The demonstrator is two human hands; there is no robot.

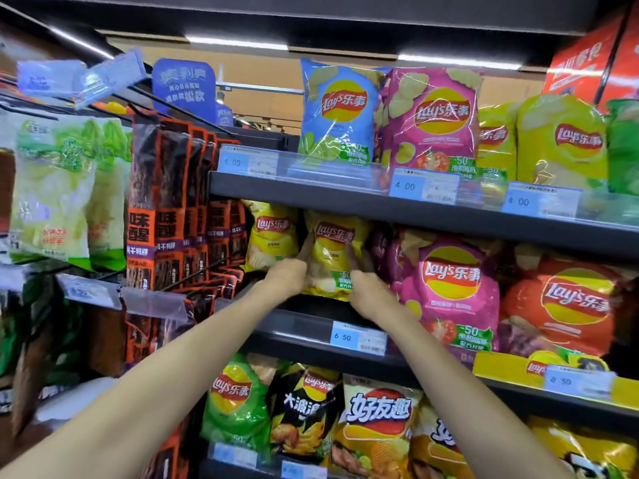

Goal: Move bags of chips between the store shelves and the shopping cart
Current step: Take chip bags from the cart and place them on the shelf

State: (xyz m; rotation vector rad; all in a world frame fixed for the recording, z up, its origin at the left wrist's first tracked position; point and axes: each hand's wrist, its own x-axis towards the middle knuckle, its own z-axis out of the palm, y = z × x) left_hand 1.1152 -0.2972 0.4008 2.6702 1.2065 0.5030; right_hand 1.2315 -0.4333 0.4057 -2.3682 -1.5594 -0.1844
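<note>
Hidden parts: our fingertips disappear behind and beside the yellow chip bag (pixel 333 257), so we cannot see how far they wrap; the shopping cart is outside the picture.
Blurred parts: hanging snack packs (pixel 52 188) at far left are smeared, and most price-tag print is unreadable beyond "4 00" and "6 50".
Cut off: both forearms enter from the bottom edge; a red carton (pixel 594 60) at top right and green bags at the right edge are cropped.
Left hand (pixel 288 276): we grip the lower left side of the yellow chip bag, fingers curled up along its edge, thumb side toward us.
Right hand (pixel 366 292): we hold the lower right side of the same bag, fingers reaching up its front and side, pressed between it and the pink chip bag (pixel 449 292).
Bag position: the yellow chip bag stands upright on the middle shelf (pixel 304 326), under the top shelf (pixel 311 191), with a second yellow bag (pixel 273 236) just beside it on its left.
Neighbours: the pink chip bag touches our right hand; an orange bag (pixel 567 305) sits beyond it.
Top shelf: blue bag (pixel 337 112), pink bag (pixel 432 119) and yellow bags (pixel 560 140) stand in a row.
Bottom shelf: green bag (pixel 235 402), black bag (pixel 304 409) and a yellow-orange bag (pixel 377 430).
Open room: a dark bare strip of the middle shelf lies in front of the held bag; overhead, the top shelf's edge sits close above the bag's top.
Left boundary: dark orange-trimmed packs (pixel 162 202) hang on hooks next to the shelf end.
</note>
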